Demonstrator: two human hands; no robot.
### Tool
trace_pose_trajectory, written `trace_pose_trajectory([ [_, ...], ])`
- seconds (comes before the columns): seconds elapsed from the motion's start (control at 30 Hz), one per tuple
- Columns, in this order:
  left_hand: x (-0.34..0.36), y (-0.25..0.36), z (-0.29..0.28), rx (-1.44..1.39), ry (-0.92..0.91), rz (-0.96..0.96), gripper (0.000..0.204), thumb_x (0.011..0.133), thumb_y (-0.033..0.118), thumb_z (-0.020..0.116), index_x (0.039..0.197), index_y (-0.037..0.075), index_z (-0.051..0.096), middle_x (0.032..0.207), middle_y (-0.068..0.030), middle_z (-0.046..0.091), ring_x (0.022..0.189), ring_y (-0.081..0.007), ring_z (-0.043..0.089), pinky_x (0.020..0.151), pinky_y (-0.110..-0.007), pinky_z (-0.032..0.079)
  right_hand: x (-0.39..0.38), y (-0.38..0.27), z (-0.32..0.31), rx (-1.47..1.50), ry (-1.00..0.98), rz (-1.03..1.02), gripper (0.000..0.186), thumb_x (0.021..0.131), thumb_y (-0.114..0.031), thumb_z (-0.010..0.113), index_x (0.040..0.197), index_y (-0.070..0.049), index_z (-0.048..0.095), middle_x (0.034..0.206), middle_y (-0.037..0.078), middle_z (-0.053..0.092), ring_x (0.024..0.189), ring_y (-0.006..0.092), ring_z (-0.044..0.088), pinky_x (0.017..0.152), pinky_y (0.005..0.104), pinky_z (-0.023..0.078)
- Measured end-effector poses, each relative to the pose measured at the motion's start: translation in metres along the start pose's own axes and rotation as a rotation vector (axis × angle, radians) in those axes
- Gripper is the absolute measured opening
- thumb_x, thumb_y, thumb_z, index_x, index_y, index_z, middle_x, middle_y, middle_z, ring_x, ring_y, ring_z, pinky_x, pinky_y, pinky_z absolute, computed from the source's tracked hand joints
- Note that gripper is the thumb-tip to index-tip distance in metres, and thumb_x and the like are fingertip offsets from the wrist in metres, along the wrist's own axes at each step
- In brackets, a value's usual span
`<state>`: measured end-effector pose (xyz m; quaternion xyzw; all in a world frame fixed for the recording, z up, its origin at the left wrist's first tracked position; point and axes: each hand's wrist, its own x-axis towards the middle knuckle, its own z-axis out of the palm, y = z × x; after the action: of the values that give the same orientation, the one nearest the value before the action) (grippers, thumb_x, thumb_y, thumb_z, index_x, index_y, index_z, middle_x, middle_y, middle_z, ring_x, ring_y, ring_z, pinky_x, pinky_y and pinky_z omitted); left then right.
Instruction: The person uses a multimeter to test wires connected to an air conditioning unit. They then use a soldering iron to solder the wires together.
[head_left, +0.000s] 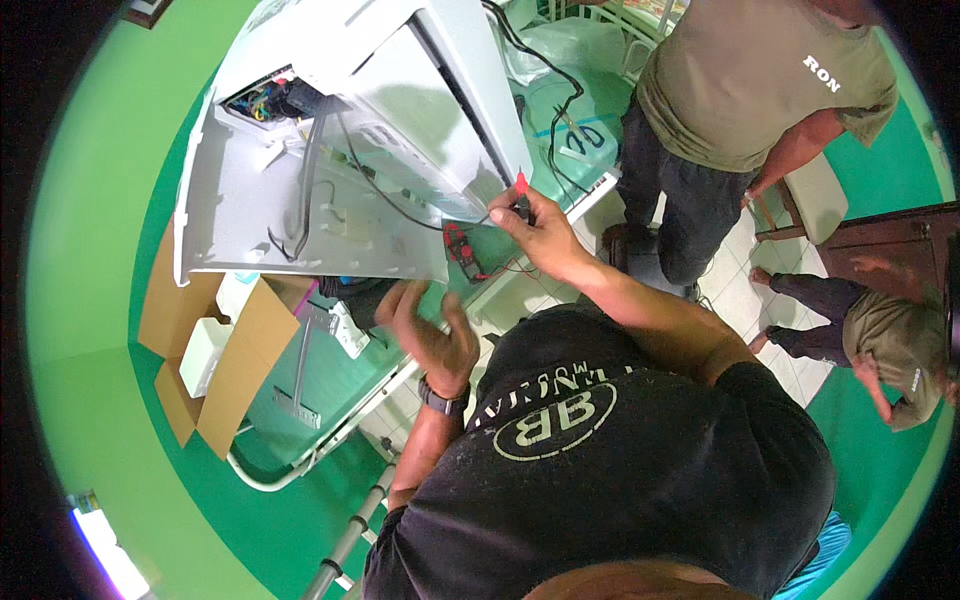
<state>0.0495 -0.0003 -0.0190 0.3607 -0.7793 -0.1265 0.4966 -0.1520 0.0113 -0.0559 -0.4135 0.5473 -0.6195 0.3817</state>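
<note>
My right hand (540, 235) is closed on a test probe (522, 200) with a red top and a dark body, held upright between thumb and fingers. Below it on the glass table lies a red and black meter (461, 252), with thin leads running from it. My left hand (432, 335) is blurred by motion; its thumb and fingers stand apart and no object shows in it. In front of both hands, a white air conditioner unit (400, 110) rests on the table. Coloured wires (270, 100) show in its open wiring box, and a grey cable (315, 170) hangs down from there.
An open cardboard box (245, 370) with white foam stands at the left, beside a metal bracket (295, 385). Blue-handled scissors (583, 135) and black cables (560, 90) lie at the far right of the table. Two other people (760, 90) stand at the right.
</note>
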Motion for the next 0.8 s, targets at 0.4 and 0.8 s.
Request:
trace_pose_trajectory([
  [0.4,0.013,-0.009,0.084,-0.834,-0.208,-0.756,0.026,0.103,0.022,0.057,0.111,-0.002,0.063,0.103,-0.008,0.067,0.096,-0.0157,0.064,0.089,-0.031,0.053,-0.02,0.015,-0.011,0.462,-0.04,0.226,0.036,0.1,-0.028,0.059,0.126,-0.004,0.054,0.089,-0.002,0.054,0.075,0.0076,0.048,0.064,0.0241,0.039],
  [0.8,0.015,-0.001,0.081,-0.708,-0.193,-0.702,0.015,0.097,0.011,0.065,0.106,-0.001,0.064,0.093,-0.0062,0.07,0.085,-0.0122,0.065,0.078,-0.026,0.051,-0.036,0.02,-0.011,0.16,-0.122,0.313,0.023,0.104,-0.021,0.051,0.121,-0.005,0.052,0.078,0.001,0.054,0.068,0.0099,0.052,0.061,0.0257,0.042],
])
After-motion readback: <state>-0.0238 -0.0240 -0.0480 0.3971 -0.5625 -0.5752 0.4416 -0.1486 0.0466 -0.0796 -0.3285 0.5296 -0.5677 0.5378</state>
